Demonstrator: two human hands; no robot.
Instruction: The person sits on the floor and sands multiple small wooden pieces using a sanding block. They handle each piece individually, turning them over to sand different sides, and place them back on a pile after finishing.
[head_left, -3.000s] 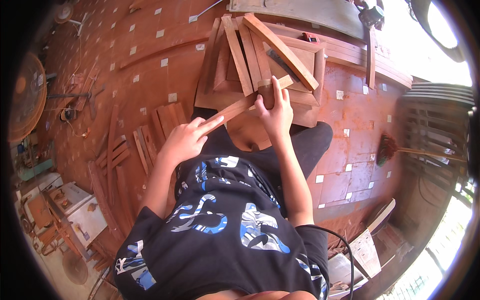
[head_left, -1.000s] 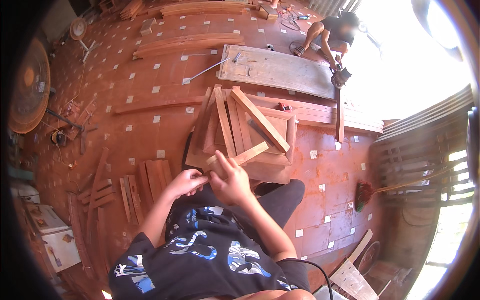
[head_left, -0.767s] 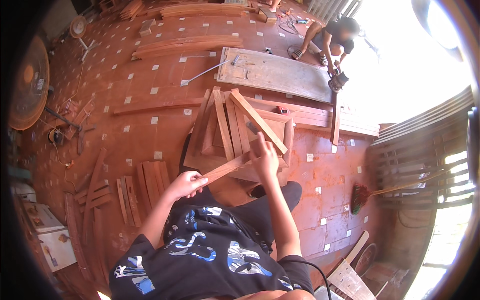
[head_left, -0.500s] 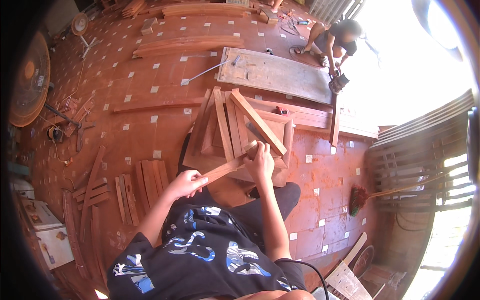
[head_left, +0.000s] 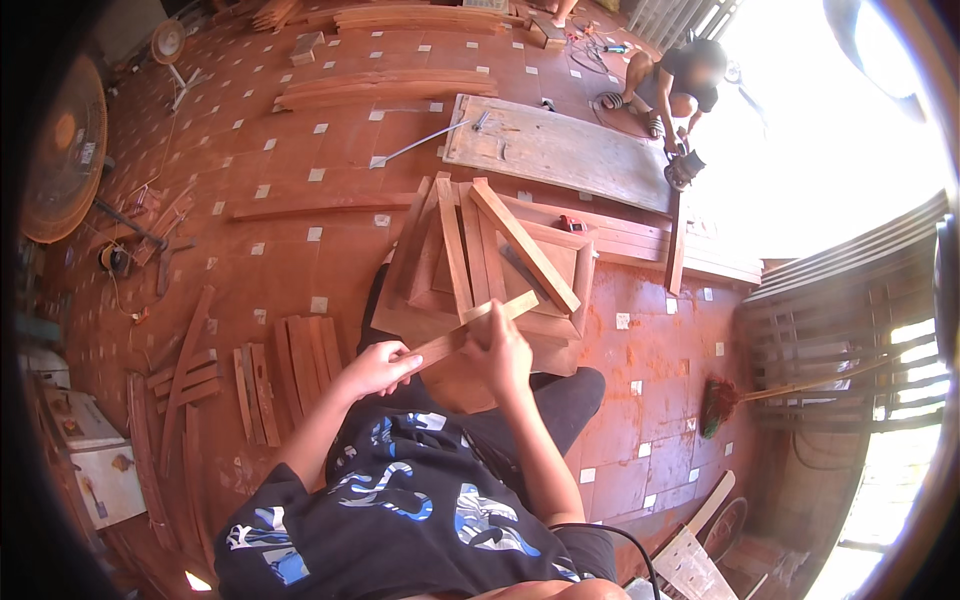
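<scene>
the left hand (head_left: 375, 370) is pinching the near left end of a wooden strip (head_left: 435, 350) between thumb and fingers. the strip slants up to the far right, over the person's lap and the near edge of a wooden panel (head_left: 400, 322). the right hand (head_left: 500, 357) has its fingers bent around a small block (head_left: 480, 311) on the strip. the hand hides most of the block, so i can't tell how hard it squeezes.

half a second ago the right hand was further along to the right and covered the strip's far end. now it has slid back closer to the left hand, and the far end pokes out. the left hand has the same pinch as then.

on the panel, the long sticks (head_left: 525, 245) and the red tool (head_left: 572, 224) have stayed put. far to the right, the other person (head_left: 690, 75) is still bent over a power tool (head_left: 684, 170).
</scene>
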